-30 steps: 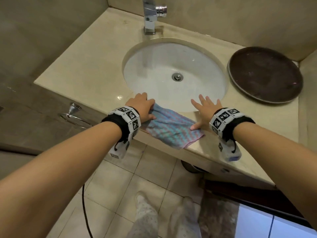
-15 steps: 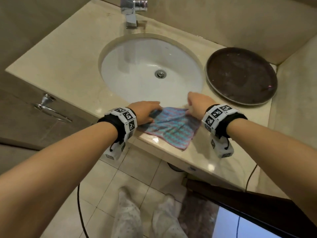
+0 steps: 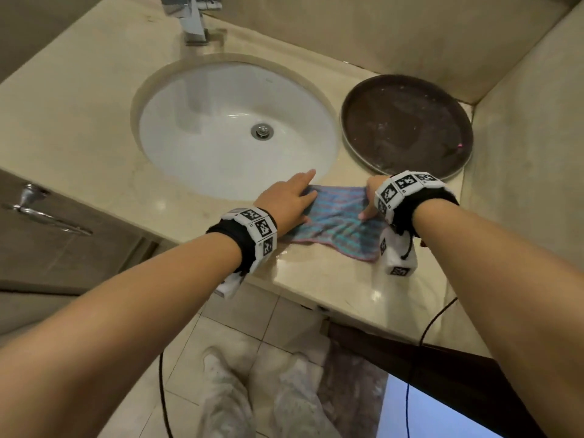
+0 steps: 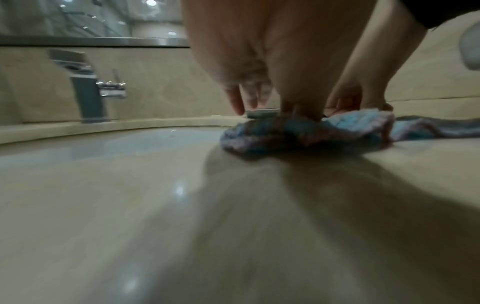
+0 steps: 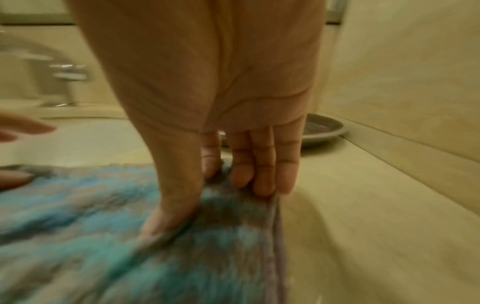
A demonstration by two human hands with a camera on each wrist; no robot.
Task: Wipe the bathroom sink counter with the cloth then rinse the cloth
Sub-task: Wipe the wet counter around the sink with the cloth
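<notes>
A blue and pink striped cloth [image 3: 338, 222] lies on the beige counter [image 3: 79, 105], on the strip in front of the white sink basin [image 3: 221, 153]. My left hand [image 3: 290, 200] rests on the cloth's left end, thumb pressing down and fingers [image 4: 239, 102] straight, pointing toward the basin. The cloth [image 4: 298, 131] is bunched under that thumb. My right hand [image 3: 371, 197] is at the cloth's right end. In the right wrist view the right hand [image 5: 207, 205] pinches a fold of cloth [image 5: 103, 236] between its thumb and curled fingertips.
A chrome faucet [image 3: 192, 23] stands behind the basin. A round dark brown tray [image 3: 407, 128] sits on the counter just beyond my right hand. A tiled wall [image 3: 521, 153] closes the counter's right side. A towel ring [image 3: 41, 213] hangs at the left, below counter level.
Both hands and the cloth have slid right along the front strip toward the tray. My right hand, flat on the cloth a second ago, now pinches it.
</notes>
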